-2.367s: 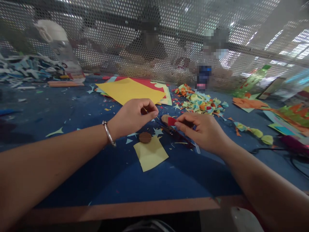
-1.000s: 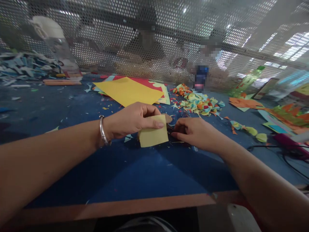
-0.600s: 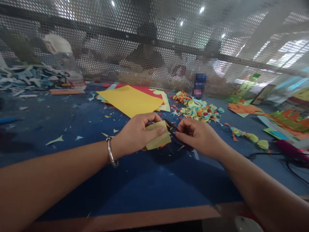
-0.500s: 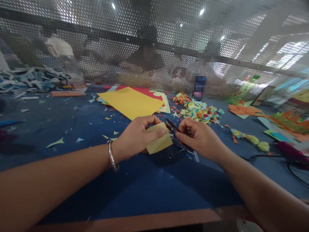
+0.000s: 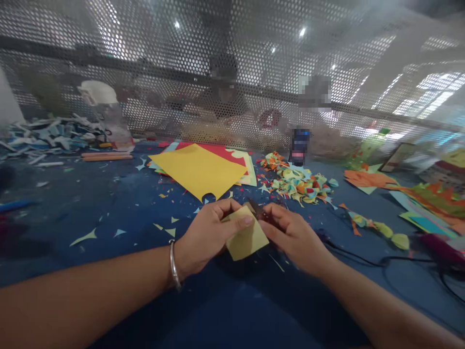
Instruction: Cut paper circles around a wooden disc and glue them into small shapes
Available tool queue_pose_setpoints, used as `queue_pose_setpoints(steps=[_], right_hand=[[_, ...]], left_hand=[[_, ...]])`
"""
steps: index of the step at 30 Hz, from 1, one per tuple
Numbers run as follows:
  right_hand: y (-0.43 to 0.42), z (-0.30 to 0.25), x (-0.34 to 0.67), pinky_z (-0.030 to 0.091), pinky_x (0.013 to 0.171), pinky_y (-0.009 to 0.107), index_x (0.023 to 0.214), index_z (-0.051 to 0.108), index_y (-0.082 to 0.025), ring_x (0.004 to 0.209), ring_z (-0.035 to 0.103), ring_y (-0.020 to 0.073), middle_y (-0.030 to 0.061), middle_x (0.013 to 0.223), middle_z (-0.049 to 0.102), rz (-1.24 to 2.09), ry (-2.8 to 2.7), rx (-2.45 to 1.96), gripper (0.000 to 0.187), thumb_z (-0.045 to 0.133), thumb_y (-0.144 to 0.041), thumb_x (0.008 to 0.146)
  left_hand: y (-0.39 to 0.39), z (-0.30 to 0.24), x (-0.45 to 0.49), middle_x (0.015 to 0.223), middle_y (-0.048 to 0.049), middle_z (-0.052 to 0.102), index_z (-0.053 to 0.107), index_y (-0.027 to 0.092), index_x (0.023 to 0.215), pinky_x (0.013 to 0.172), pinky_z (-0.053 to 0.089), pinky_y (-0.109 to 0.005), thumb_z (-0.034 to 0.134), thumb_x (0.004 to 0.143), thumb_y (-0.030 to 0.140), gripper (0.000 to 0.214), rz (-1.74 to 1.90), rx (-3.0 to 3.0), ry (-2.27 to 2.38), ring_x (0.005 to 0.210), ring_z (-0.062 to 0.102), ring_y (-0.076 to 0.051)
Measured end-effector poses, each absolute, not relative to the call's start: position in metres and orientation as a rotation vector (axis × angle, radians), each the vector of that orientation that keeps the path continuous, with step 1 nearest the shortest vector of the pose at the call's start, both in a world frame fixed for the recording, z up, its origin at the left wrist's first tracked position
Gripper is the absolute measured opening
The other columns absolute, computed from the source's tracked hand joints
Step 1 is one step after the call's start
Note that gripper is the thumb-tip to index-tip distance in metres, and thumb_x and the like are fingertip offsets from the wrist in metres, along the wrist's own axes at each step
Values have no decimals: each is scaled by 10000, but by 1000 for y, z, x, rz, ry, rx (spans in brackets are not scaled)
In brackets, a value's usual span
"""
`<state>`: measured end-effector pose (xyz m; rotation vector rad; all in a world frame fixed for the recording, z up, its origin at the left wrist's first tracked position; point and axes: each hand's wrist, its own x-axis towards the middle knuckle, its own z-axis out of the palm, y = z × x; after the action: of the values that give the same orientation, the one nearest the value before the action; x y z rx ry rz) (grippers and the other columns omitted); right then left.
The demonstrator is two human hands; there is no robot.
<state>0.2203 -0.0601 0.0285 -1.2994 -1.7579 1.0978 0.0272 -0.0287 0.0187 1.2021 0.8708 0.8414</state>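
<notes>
My left hand (image 5: 210, 232), with a silver bangle at the wrist, pinches a small pale-yellow piece of paper (image 5: 249, 241) between thumb and fingers. Close against the paper's right edge, my right hand (image 5: 290, 230) is closed around dark scissors (image 5: 257, 208). Only part of the scissors shows, at the top corner of the paper; their handles are hidden by my fingers. Beyond both hands lies a large yellow sheet (image 5: 199, 169) with a rounded notch in its near corner, on top of red and pale-green sheets.
Scraps dot the blue table (image 5: 119, 261). Paper strips (image 5: 54, 133), a white-lidded bottle (image 5: 112, 116) and orange sticks (image 5: 107, 157) sit at left. A heap of folded paper bits (image 5: 301, 184), a phone (image 5: 300, 145), a paper garland (image 5: 378, 228) and a corded purple tool (image 5: 441, 249) are at right.
The view has tilted up, so everything sits lower in the picture. The paper has turned a little in my left hand, and the scissors have come closer to its top corner.
</notes>
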Motion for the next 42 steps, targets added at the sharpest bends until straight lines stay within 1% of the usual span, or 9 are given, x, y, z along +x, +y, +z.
queue_pose_setpoints(steps=[5, 9, 15, 20, 23, 27, 34, 39, 42], right_hand=[[-60, 26, 215, 302, 402, 183, 877, 455, -220, 427, 386, 47, -91, 632, 447, 1336, -1595, -1298, 308, 635, -469, 908], [-59, 26, 212, 285, 391, 169, 902, 448, -221, 419, 363, 39, -95, 629, 469, 1388, -1539, -1283, 292, 608, -464, 928], [-46, 32, 217, 309, 447, 187, 956, 502, -216, 483, 373, 59, -83, 629, 460, 1092, -1567, -1406, 261, 544, -473, 976], [-34, 33, 225, 325, 487, 225, 948, 589, -206, 532, 416, 80, -44, 682, 473, 940, -1613, -1433, 384, 436, -554, 1007], [-32, 30, 229, 323, 495, 237, 1004, 625, -210, 540, 416, 88, -35, 704, 463, 982, -1588, -1421, 446, 369, -576, 1020], [-35, 29, 233, 277, 485, 245, 1085, 634, -229, 530, 353, 97, -48, 670, 404, 1004, -1654, -1430, 414, 410, -569, 1010], [-42, 37, 238, 362, 590, 252, 949, 623, -216, 626, 476, 121, -28, 708, 564, 786, -1928, -1495, 321, 513, -516, 977], [-46, 37, 241, 357, 549, 256, 921, 606, -225, 577, 461, 121, -38, 655, 544, 713, -1995, -1530, 318, 494, -516, 982], [-47, 38, 241, 348, 531, 259, 905, 602, -221, 554, 437, 116, -37, 642, 519, 734, -2030, -1530, 328, 481, -515, 987]], left_hand=[[-28, 13, 25, 721, 2, 622, 608, 171, 787, 566, 431, -213, 709, 825, 416, 268, 893, 1405, 891, 637, 543, -110], [-28, 13, 24, 743, 1, 632, 608, 178, 810, 607, 456, -223, 683, 854, 423, 260, 919, 1462, 923, 671, 558, -115], [-21, 16, 25, 712, 28, 635, 521, 214, 925, 543, 495, -221, 687, 854, 427, 280, 952, 1098, 950, 587, 613, -117], [-14, 19, 22, 780, -8, 704, 534, 201, 980, 540, 514, -209, 756, 808, 368, 326, 912, 932, 923, 596, 653, -119], [-13, 21, 21, 776, -13, 705, 559, 189, 958, 447, 460, -178, 784, 779, 367, 338, 841, 894, 907, 552, 630, -108], [-14, 22, 21, 652, 21, 654, 513, 204, 872, 351, 353, -148, 788, 773, 383, 343, 748, 853, 971, 487, 604, -116], [-11, 28, 20, 699, 22, 687, 553, 188, 943, 355, 436, -172, 771, 796, 290, 282, 825, 883, 942, 403, 567, -82], [-11, 26, 19, 663, 26, 676, 535, 191, 919, 346, 430, -179, 783, 786, 335, 317, 813, 891, 943, 381, 545, -84], [-12, 24, 17, 688, 24, 675, 529, 193, 902, 357, 421, -163, 801, 770, 337, 335, 828, 884, 916, 452, 599, -101]])
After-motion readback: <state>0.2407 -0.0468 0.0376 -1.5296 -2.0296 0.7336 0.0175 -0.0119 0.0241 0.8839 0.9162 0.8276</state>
